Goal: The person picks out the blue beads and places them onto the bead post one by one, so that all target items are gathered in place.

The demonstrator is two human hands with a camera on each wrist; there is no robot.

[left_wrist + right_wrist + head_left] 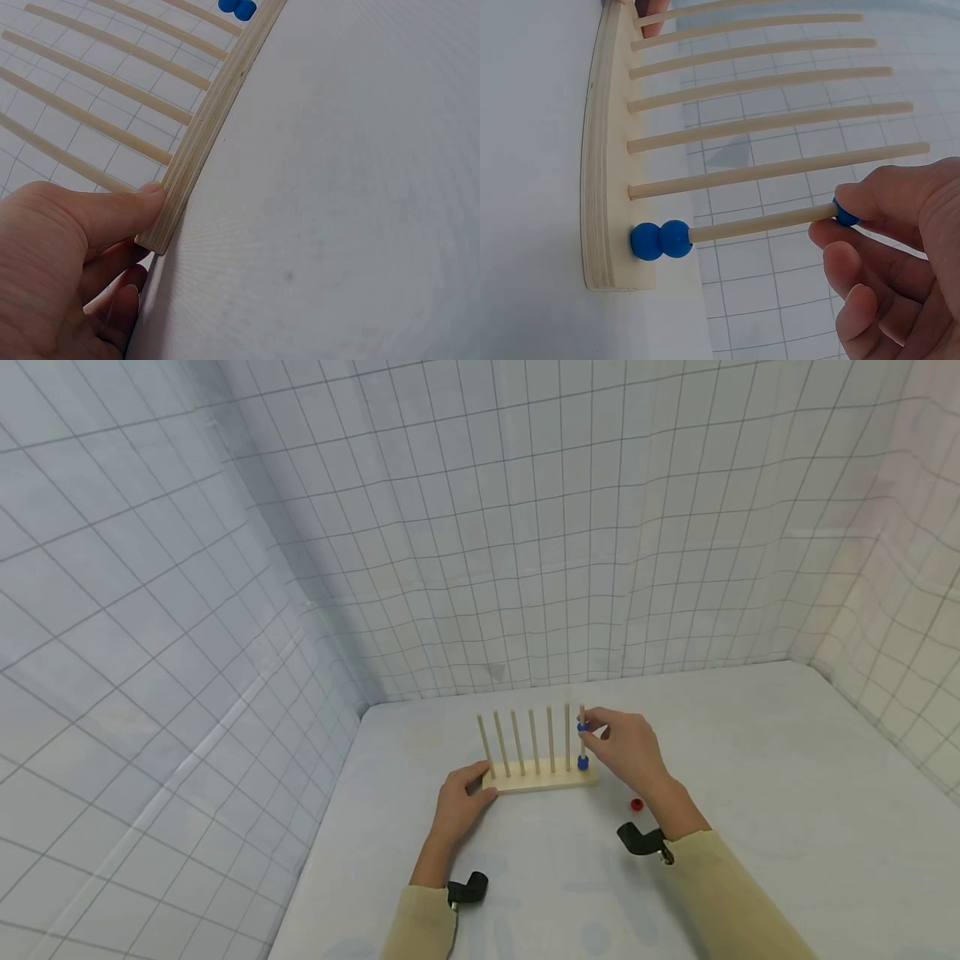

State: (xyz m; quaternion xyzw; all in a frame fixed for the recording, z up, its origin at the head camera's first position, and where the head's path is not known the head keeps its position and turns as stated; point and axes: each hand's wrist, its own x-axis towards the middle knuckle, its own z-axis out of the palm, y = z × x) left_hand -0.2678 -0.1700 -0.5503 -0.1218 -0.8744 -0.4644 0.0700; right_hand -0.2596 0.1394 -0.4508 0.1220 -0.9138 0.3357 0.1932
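A pale wooden base (540,782) with a row of several upright wooden pegs (534,739) stands on the table. My left hand (456,802) grips its left end between thumb and fingers; in the left wrist view the thumb lies against the base's edge. My right hand (628,747) pinches a blue bead (845,213) near the top of the rightmost peg (765,223), the peg passing into the bead. Two more blue beads (661,240) sit at the bottom of that same peg, touching each other. The other pegs carry no beads.
A red bead (637,805) lies on the white table (540,868), right of the base and close to the right wrist. Black wrist cameras (641,839) are strapped to both wrists. Gridded white curtains (525,527) hang behind and at both sides.
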